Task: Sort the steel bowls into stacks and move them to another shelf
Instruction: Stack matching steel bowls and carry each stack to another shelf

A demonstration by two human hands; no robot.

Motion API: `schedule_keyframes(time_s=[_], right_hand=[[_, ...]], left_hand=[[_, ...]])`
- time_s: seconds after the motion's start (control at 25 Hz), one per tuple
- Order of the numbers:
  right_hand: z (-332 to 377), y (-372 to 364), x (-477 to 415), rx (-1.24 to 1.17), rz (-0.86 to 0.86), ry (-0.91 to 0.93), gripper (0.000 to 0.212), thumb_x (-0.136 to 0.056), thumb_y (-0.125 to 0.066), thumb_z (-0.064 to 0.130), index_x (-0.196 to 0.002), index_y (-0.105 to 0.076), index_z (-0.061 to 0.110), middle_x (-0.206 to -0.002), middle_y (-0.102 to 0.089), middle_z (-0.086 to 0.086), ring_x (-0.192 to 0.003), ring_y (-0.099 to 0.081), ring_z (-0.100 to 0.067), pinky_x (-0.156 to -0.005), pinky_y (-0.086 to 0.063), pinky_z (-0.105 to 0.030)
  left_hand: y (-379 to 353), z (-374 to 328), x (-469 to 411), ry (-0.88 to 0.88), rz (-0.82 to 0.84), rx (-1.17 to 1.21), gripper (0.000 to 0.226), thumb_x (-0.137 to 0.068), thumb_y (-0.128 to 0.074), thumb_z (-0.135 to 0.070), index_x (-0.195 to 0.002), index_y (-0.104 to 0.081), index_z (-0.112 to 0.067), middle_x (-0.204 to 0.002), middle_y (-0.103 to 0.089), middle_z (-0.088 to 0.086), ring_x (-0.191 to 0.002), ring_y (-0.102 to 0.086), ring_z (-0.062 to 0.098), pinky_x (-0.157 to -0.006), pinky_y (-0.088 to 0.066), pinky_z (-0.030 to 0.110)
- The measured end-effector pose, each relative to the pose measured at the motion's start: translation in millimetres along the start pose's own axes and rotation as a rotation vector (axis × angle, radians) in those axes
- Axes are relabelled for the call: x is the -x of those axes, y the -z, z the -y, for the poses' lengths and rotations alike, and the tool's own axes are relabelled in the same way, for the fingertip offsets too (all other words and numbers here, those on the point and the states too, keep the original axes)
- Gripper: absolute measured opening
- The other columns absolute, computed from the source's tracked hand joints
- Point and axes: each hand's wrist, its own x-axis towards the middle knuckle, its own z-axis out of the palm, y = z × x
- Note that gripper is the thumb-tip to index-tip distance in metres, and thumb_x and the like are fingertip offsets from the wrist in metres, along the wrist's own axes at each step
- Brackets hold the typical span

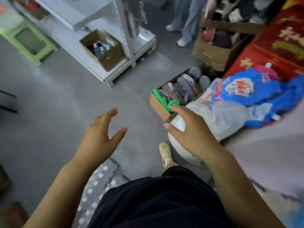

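Observation:
No steel bowls show in this view. My left hand [102, 130] hangs over the grey floor with fingers spread and nothing in it. My right hand [189, 129] is also spread and empty, hovering above a white plastic-wrapped bundle [179, 124] at the foot of a pile of goods. A white metal shelf unit [92, 22] stands at the back, its lower boards mostly bare. The picture is motion-blurred.
A cardboard box of slippers [179, 89] sits on the floor ahead right. Another box [105, 50] rests on the shelf base. Blue and clear bags [243, 91] pile at right beside red boxes [283, 40]. A green stool [28, 41] stands far left. Another person's legs [184, 20] stand behind.

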Motion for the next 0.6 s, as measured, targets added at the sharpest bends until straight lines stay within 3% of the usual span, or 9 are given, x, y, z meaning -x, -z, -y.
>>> schedule_keyframes(time_s=[0.12, 0.2, 0.4, 0.6], right_hand=[[12, 10, -67, 0.045, 0.107, 0.104, 0.055, -0.096, -0.069, 0.036, -0.147, -0.051, 0.027, -0.154, -0.048, 0.011, -0.142, -0.042, -0.007, -0.114, -0.035, -0.024], [24, 18, -112, 0.087, 0.144, 0.165, 0.055, -0.095, -0.071, 0.033, -0.147, -0.053, 0.023, -0.152, -0.052, 0.006, -0.14, -0.046, -0.011, -0.114, -0.038, -0.027], [74, -7, -216, 0.196, 0.278, 0.353, 0.057, -0.094, -0.072, 0.035, -0.146, -0.054, 0.022, -0.151, -0.054, 0.004, -0.14, -0.047, -0.013, -0.108, -0.029, -0.016], [140, -82, -270, 0.219, 0.508, 0.491, 0.058, -0.095, -0.07, 0.035, -0.149, -0.051, 0.024, -0.152, -0.052, 0.008, -0.14, -0.045, -0.01, -0.103, -0.024, -0.009]], left_hand=[[8, 3, -32, 0.141, -0.094, 0.062, 0.071, -0.096, -0.064, -0.046, -0.157, -0.032, -0.03, -0.152, -0.05, -0.012, -0.141, -0.045, 0.018, -0.109, -0.038, 0.034], [17, 4, -50, 0.228, -0.151, 0.113, 0.071, -0.096, -0.064, -0.046, -0.157, -0.032, -0.029, -0.153, -0.05, -0.012, -0.14, -0.047, 0.018, -0.107, -0.038, 0.032], [41, 37, -79, 0.366, -0.237, 0.059, 0.067, -0.096, -0.064, -0.045, -0.155, -0.038, -0.024, -0.153, -0.051, -0.006, -0.141, -0.045, 0.02, -0.113, -0.038, 0.039], [64, 88, -74, 0.604, -0.39, 0.142, 0.065, -0.096, -0.064, -0.045, -0.153, -0.043, -0.022, -0.153, -0.051, -0.005, -0.145, -0.041, 0.017, -0.115, -0.033, 0.034]])
